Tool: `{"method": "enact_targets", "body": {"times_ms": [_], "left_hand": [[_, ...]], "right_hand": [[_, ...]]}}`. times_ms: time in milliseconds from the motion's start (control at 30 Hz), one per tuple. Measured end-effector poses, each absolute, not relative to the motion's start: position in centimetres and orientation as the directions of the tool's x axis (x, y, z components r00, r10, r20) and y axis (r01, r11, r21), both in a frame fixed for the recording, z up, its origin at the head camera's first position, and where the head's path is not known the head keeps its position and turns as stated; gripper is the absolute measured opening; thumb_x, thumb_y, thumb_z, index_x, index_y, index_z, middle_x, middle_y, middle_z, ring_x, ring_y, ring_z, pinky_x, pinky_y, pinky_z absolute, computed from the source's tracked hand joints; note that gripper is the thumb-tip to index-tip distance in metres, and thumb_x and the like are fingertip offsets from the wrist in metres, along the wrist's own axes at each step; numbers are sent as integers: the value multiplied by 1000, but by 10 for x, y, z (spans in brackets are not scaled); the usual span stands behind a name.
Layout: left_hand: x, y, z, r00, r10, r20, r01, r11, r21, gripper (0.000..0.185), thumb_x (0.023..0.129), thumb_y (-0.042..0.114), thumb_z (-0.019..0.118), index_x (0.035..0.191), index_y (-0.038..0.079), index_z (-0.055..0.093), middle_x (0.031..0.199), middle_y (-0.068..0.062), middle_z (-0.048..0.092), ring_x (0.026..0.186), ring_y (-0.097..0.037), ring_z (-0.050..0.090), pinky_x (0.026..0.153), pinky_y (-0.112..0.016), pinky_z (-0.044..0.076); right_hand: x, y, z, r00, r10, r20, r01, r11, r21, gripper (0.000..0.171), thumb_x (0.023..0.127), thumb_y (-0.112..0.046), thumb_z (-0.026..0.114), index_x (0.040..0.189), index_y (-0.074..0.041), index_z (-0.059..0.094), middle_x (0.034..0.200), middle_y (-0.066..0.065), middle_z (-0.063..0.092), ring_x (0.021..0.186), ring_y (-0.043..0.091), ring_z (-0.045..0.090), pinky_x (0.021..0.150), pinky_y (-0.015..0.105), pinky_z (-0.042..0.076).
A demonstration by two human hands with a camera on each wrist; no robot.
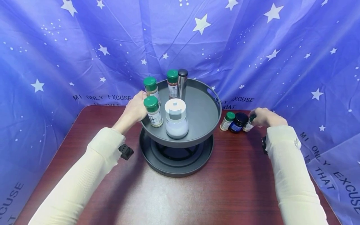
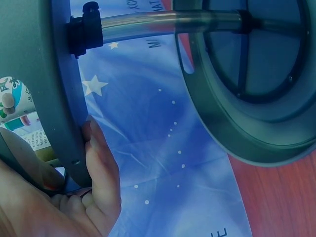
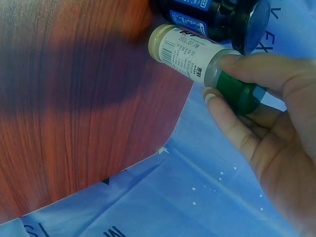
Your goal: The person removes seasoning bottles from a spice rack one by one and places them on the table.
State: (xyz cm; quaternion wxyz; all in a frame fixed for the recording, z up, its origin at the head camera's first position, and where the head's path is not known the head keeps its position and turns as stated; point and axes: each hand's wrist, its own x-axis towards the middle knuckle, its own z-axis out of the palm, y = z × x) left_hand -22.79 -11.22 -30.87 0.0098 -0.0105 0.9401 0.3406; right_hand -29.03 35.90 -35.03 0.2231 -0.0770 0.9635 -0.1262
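Observation:
A grey two-tier turntable rack (image 1: 209, 123) stands mid-table. Its upper tray carries three green-capped spice jars (image 1: 152, 111), a steel shaker (image 1: 182, 82) and a white-lidded jar (image 1: 176, 120). My left hand (image 1: 137, 106) grips the upper tray's left rim (image 2: 64, 123), thumb inside and fingers (image 2: 101, 163) against the outer wall. To the right of the rack my right hand (image 1: 260, 116) holds a small green-capped spice bottle (image 3: 197, 57) by its cap end. It stands beside a dark blue jar (image 1: 238, 122) and another green-capped bottle (image 1: 227, 121).
The lower tray (image 1: 175, 162) holds nothing that I can see. A blue star-printed cloth (image 1: 267, 47) hangs behind and at both sides of the brown wooden table (image 1: 168, 200). The table's far right corner (image 3: 168, 143) lies close to my right hand.

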Motion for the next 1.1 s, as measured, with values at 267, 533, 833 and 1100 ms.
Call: {"method": "enact_targets", "body": {"times_ms": [267,533,833,1100], "left_hand": [[-229,-112,-309,-999,-20,-26,-32,761,647,55,107,36,10,134,5,46,135,-19,55,128,-43,51,105,-56,41],[-228,-112,-309,-1000,-15,-24,-27,760,649,56,106,36,9,134,4,46,136,-19,55,129,-43,50,106,-56,40],[-226,-112,-308,-999,-21,-30,-35,763,646,55,107,35,9,133,5,46,136,-19,54,130,-43,50,106,-56,40],[-226,-111,-309,-1000,-15,-24,-27,764,645,56,107,36,9,133,4,46,134,-20,55,128,-44,51,104,-57,42]], "right_hand": [[-290,359,-354,-893,-199,-404,-98,961,-258,50,87,-8,61,133,9,50,111,28,63,84,28,65,66,37,52],[-289,359,-363,-899,-204,-387,-112,962,-249,49,85,-3,59,129,14,50,112,31,62,82,28,62,70,40,52],[-294,362,-373,-911,-201,-361,-118,964,-238,53,82,-3,59,132,12,50,118,33,60,91,34,58,75,46,49],[-292,361,-375,-931,-147,-333,-75,973,-221,43,87,-10,60,123,10,47,115,34,57,101,44,58,84,58,49]]}}
